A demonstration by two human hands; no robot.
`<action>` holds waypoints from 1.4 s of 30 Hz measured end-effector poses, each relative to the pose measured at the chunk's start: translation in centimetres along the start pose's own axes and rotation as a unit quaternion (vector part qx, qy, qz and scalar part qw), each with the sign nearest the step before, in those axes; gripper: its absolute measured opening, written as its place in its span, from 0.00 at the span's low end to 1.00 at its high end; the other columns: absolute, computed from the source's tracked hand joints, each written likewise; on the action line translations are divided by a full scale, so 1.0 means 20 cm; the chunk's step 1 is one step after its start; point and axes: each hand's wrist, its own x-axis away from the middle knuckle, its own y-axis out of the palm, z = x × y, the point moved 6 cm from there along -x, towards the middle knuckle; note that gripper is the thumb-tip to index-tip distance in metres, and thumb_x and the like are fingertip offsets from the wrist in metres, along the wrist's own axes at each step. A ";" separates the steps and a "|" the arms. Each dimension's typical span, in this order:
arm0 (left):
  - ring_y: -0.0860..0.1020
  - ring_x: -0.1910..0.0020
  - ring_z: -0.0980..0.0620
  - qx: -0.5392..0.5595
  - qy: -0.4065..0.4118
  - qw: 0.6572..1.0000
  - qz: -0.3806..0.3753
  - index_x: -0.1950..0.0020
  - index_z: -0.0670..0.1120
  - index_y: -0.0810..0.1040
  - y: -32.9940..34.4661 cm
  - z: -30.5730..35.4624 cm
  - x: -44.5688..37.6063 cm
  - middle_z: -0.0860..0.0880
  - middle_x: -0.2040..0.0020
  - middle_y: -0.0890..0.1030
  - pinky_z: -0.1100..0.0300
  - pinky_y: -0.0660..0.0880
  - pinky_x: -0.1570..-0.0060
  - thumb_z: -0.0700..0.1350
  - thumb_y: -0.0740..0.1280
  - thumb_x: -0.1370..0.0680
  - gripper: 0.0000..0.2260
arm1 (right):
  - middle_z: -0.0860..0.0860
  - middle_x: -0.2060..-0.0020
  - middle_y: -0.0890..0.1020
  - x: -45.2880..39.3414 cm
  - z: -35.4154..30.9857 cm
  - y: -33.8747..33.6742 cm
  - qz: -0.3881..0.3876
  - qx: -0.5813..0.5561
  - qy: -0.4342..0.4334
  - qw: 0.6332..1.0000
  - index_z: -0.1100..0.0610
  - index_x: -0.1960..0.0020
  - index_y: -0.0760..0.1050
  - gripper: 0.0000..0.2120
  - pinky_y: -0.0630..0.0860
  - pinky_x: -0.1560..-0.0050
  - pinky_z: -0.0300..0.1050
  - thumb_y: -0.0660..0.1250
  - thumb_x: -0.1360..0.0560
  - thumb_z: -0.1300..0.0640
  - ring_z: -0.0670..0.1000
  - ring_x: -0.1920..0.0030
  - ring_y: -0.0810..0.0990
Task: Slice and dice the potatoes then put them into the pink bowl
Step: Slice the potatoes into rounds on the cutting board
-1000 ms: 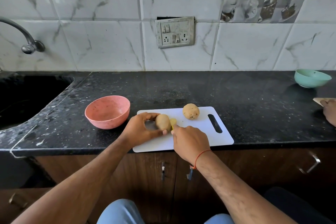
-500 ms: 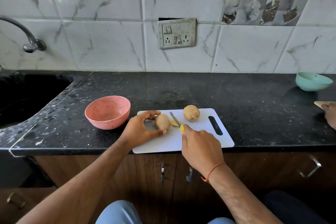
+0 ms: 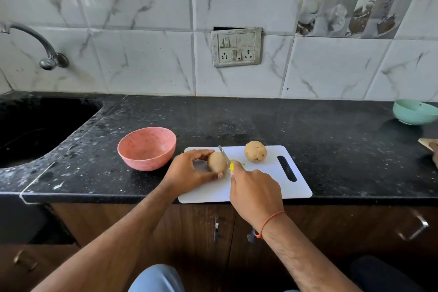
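A white cutting board lies at the counter's front edge. On it, my left hand holds a potato between thumb and fingers. My right hand grips a yellow-handled knife, whose blade lies against the right end of that potato. A small cut slice lies just right of the blade, partly hidden. A second, whole potato rests at the board's far side. The pink bowl stands empty to the left of the board.
A dark sink with a tap fills the left side. A green bowl stands at the far right of the black counter. Another person's hand and a wooden board edge show at the right edge.
The knife lifted off the board after cutting a slice, moved right, then came back left against the potato's cut end. My left hand kept hold of the potato.
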 end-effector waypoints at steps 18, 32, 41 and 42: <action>0.79 0.39 0.67 -0.002 0.004 1.000 -0.009 0.33 0.57 0.83 0.00 0.02 0.01 0.66 0.41 0.84 0.60 0.76 0.35 0.63 0.84 0.35 0.32 | 0.53 0.55 0.82 -0.06 0.00 0.01 -0.042 -0.035 -0.004 0.998 0.52 0.36 0.73 0.12 0.63 0.68 0.46 0.56 0.14 0.53 0.56 0.59 0.75; 0.79 0.39 0.69 -0.001 0.006 1.000 -0.010 0.35 0.60 0.84 -0.01 0.05 0.02 0.68 0.42 0.84 0.61 0.76 0.34 0.60 0.84 0.34 0.29 | 0.52 0.60 0.78 -0.10 0.06 0.07 -0.071 -0.075 0.001 0.995 0.52 0.42 0.75 0.10 0.68 0.63 0.48 0.56 0.15 0.51 0.55 0.59 0.76; 0.79 0.38 0.69 0.002 0.010 1.000 -0.011 0.34 0.58 0.84 -0.01 0.05 0.02 0.68 0.42 0.84 0.61 0.76 0.33 0.58 0.85 0.34 0.30 | 0.54 0.55 0.81 -0.10 0.07 0.10 -0.079 -0.077 -0.001 0.994 0.52 0.41 0.75 0.10 0.69 0.61 0.49 0.57 0.15 0.51 0.58 0.56 0.78; 0.79 0.38 0.69 0.003 0.009 1.000 -0.011 0.33 0.58 0.83 -0.01 0.05 0.02 0.67 0.41 0.84 0.61 0.76 0.33 0.58 0.85 0.34 0.30 | 0.54 0.56 0.82 -0.08 0.07 0.10 -0.078 -0.079 -0.005 0.994 0.52 0.41 0.75 0.10 0.70 0.61 0.49 0.56 0.15 0.50 0.58 0.56 0.78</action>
